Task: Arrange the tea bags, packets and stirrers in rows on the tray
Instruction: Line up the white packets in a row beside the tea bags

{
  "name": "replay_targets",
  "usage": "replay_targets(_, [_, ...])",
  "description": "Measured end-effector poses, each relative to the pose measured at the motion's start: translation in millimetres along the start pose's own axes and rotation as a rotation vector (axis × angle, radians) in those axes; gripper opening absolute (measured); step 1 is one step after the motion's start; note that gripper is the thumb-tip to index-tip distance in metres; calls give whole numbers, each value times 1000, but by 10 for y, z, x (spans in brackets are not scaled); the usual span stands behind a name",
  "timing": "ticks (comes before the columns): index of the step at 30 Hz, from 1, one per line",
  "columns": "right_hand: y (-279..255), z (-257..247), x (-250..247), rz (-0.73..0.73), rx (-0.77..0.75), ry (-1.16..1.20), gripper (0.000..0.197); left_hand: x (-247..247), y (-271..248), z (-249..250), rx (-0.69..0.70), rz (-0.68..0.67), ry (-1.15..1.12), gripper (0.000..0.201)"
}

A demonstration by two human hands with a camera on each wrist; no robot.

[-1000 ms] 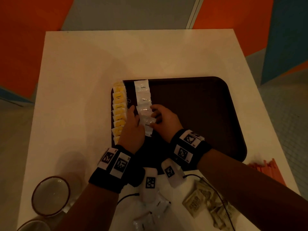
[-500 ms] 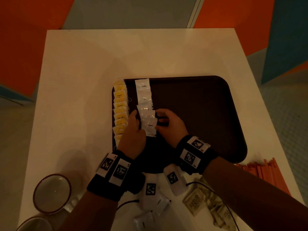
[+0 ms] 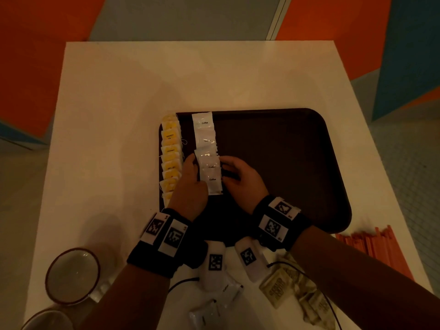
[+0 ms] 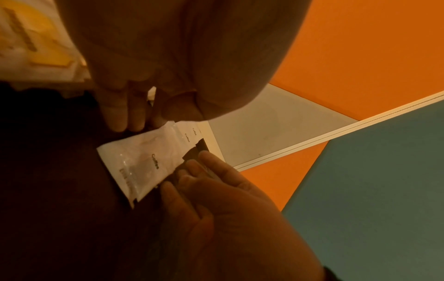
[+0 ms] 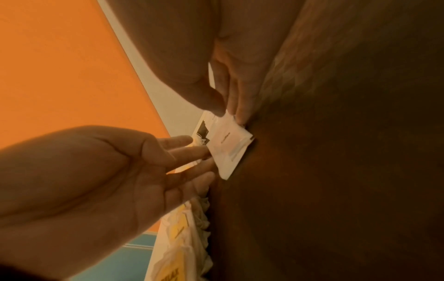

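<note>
A dark brown tray (image 3: 285, 163) holds a column of yellow tea bags (image 3: 171, 158) along its left edge. Beside it runs a column of overlapping white coffee packets (image 3: 204, 136). The nearest coffee packet (image 3: 212, 179) (image 4: 144, 161) (image 5: 228, 148) lies flat at the column's near end. My left hand (image 3: 191, 163) (image 4: 125, 117) (image 5: 192, 157) touches its left edge with straight fingers. On the other side, my right hand (image 3: 226, 167) (image 4: 192, 171) (image 5: 225, 106) lays its fingertips against the right edge. Neither hand lifts anything.
On the white table near me lie loose white packets (image 3: 221, 301), brown packets (image 3: 290, 289) and orange stirrers (image 3: 371, 244) at the right. Two cups (image 3: 71, 275) (image 3: 45, 320) stand at the near left. The tray's right half is bare.
The right hand has set the nearest coffee packet down and slid off it to its right edge. The left hand has stayed at the left edge.
</note>
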State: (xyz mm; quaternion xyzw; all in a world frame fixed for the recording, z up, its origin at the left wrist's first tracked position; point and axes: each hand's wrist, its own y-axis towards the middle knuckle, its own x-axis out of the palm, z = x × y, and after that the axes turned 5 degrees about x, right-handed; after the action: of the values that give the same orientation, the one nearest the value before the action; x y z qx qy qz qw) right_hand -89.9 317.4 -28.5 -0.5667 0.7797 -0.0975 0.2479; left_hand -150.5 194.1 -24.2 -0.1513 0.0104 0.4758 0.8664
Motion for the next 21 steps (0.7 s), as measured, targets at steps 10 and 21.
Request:
replay_targets(10, [112, -1, 53, 24, 38, -23, 51, 13, 181, -14, -46, 28, 18, 64])
replay_targets(21, [184, -121, 40, 32, 54, 110, 51, -17, 308, 113, -66, 37, 23, 68])
